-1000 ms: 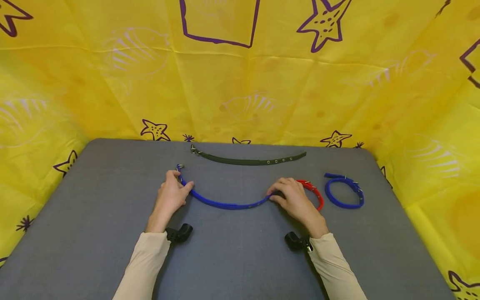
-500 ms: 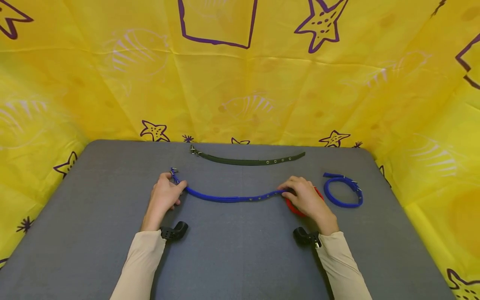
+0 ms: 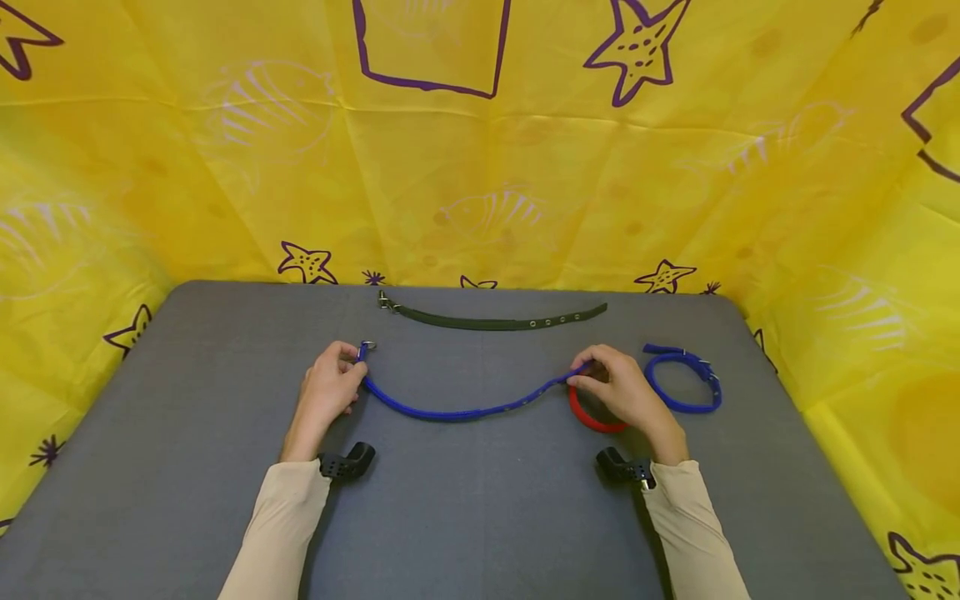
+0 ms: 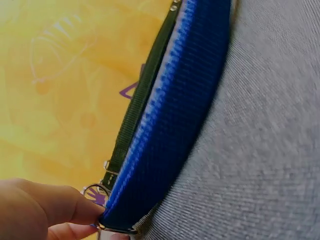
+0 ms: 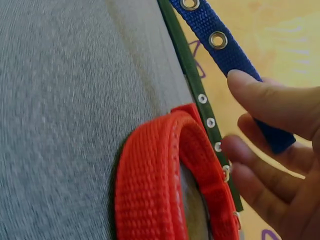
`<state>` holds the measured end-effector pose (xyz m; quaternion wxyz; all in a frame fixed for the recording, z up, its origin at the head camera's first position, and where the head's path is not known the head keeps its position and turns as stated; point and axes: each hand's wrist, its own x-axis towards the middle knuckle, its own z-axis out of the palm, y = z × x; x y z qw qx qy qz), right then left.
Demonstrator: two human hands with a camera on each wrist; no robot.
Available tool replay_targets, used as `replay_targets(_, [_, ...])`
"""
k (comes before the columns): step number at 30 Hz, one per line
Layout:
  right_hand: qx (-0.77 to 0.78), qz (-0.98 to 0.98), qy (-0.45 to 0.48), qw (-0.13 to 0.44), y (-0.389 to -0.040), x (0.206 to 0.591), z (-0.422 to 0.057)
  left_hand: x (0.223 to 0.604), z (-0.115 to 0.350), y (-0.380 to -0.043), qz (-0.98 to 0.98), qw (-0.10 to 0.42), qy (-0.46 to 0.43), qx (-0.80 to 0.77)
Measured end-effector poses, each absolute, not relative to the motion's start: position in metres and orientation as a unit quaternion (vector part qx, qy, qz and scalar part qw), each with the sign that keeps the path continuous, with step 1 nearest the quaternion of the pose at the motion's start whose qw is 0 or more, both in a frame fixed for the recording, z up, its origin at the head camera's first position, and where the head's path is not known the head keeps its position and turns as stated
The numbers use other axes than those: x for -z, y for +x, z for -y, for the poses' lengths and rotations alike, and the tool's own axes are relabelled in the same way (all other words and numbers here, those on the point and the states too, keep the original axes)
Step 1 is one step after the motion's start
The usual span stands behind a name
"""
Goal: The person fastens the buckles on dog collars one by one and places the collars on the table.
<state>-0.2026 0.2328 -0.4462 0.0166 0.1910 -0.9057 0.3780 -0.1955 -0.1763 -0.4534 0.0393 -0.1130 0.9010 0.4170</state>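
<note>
A blue collar (image 3: 450,415) hangs in a shallow curve between my two hands, unbuckled. My left hand (image 3: 327,385) pinches its buckle end; a metal ring and part of the buckle show beside the thumb in the left wrist view. With thumb and fingers my right hand (image 3: 622,387) pinches the other end, where metal eyelets run along the strap (image 5: 218,41) and the tip pokes out past the fingers. Under the right hand a red collar (image 3: 588,419) lies closed in a loop, partly hidden by that hand.
Behind the hands a dark green collar (image 3: 480,323) lies stretched out on the grey table (image 3: 480,517). To the right of my right hand, another blue collar (image 3: 682,407) rests in a buckled loop. Yellow patterned cloth (image 3: 420,183) surrounds the table's back and sides.
My hands have moved apart, the right one going right over the red collar and the left one slightly left. The blue collar is spread wider between them, its right end now raised.
</note>
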Motion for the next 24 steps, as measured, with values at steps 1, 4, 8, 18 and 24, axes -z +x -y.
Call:
replay_targets(1, [-0.392,0.901,0.185,0.010,-0.203,0.446,-0.233,0.453,0.176,-0.196,-0.900,0.038,-0.110,-0.420])
replay_targets(4, [-0.431,0.887,0.167,-0.007,-0.203,0.446,-0.231,0.452,0.172,-0.197,-0.893,0.030,-0.097,-0.439])
replay_targets(8, [-0.496,0.855,0.148,-0.026,-0.200,0.440,-0.227,0.452,0.168,-0.199,-0.875,0.025,-0.068,-0.479])
replay_targets(18, [-0.574,0.804,0.158,-0.012,-0.206,0.449,-0.221,0.447,0.157,-0.197,-0.839,0.009,0.006,-0.544])
replay_targets(24, [-0.593,0.784,0.179,-0.031,-0.204,0.447,-0.215,0.440,0.152,-0.196,-0.834,0.041,0.028,-0.550])
